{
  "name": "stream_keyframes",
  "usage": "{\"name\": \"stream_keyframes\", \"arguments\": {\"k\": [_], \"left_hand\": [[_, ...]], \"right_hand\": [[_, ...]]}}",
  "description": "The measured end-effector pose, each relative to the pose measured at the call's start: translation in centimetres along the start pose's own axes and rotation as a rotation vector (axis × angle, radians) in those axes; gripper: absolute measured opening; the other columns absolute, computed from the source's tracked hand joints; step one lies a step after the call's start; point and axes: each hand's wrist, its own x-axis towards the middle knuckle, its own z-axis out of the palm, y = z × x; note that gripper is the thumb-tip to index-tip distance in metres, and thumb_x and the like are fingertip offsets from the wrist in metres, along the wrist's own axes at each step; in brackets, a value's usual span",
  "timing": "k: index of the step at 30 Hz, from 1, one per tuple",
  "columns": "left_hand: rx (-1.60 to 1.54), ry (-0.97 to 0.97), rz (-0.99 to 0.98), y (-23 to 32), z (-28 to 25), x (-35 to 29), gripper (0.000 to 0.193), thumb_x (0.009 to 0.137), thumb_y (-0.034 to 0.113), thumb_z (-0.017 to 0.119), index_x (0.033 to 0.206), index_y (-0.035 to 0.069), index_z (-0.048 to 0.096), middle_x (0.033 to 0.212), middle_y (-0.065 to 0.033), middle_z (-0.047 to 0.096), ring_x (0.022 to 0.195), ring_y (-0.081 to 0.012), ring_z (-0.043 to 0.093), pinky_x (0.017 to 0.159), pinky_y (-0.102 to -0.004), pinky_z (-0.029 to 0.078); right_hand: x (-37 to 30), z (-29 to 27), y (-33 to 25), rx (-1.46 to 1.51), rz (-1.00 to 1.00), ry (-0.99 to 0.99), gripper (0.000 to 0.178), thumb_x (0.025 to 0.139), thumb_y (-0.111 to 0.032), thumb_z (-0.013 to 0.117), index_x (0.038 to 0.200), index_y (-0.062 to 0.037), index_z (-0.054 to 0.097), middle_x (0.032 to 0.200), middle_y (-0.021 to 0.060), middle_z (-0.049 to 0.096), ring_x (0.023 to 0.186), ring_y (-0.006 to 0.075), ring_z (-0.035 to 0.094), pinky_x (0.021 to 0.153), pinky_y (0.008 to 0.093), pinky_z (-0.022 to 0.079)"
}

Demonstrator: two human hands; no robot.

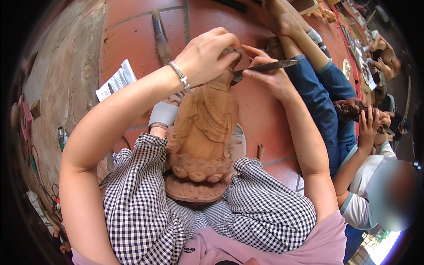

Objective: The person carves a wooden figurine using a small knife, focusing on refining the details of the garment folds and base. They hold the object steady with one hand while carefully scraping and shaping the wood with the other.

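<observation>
A carved wooden statue [207,123] with draped robes and a petalled base stands upright between my knees, its base toward my lap. My left hand [205,53], a bracelet at its wrist, curls round the top of the statue's head and hides much of it. In my right hand [274,79] is a dark, flat carving blade [271,66] with a pointed end sticking out to the right. Its other end lies close by the statue's head and neck; whether it touches the wood I cannot tell.
A long worn tool [161,37] lies on the red tile floor [260,126] beyond my left wrist. Folded paper [117,81] lies at the left, near a rough wall [66,57]. Close on my right, a seated person [327,97] holds a dark carving [350,108].
</observation>
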Motion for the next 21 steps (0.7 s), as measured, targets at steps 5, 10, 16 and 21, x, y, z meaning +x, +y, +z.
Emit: {"name": "stream_keyframes", "arguments": {"k": [5,10,16,21], "left_hand": [[0.079,-0.361,-0.233,-1.2,-0.4,-2.3,0.116,0.073,0.04,0.089,0.157,-0.003,0.021,0.161,-0.032,0.022,0.151,-0.041,0.027,0.122,-0.0442,0.031],[-0.012,-0.434,-0.275,-1.7,0.9,-3.7,0.14,0.067,0.049,0.092,0.16,-0.005,0.002,0.164,-0.0321,0.013,0.155,-0.0402,0.013,0.126,-0.0422,0.019],[-0.071,-0.487,-0.286,-2.4,0.9,-3.9,0.146,0.066,0.048,0.094,0.16,0.0,-0.008,0.168,-0.0248,0.0,0.155,-0.0364,0.011,0.125,-0.043,0.022],[-0.218,-0.486,-0.308,-3.2,1.5,-4.3,0.145,0.068,0.031,0.096,0.161,0.007,-0.013,0.169,-0.0167,-0.004,0.155,-0.0308,0.015,0.123,-0.0429,0.028]], "right_hand": [[-0.1,1.7,0.8,0.034,-0.086,-0.051,0.022,0.079,-0.02,0.087,0.083,-0.0042,0.072,0.153,0.0147,0.046,0.13,0.0255,0.051,0.104,0.0375,0.042],[1.7,0.7,2.9,0.329,0.037,-0.066,0.016,0.079,-0.009,0.085,0.085,-0.0012,0.073,0.144,0.0119,0.057,0.124,0.0245,0.058,0.104,0.0399,0.048],[0.9,1.2,3.1,0.257,-0.056,-0.041,0.016,0.076,-0.009,0.087,0.085,-0.0029,0.076,0.148,0.0119,0.055,0.122,0.0218,0.059,0.104,0.0397,0.048],[1.8,0.4,3.9,0.285,0.003,-0.092,0.016,0.074,-0.008,0.087,0.086,-0.0021,0.078,0.147,0.0126,0.054,0.125,0.0228,0.059,0.103,0.0389,0.049]]}}
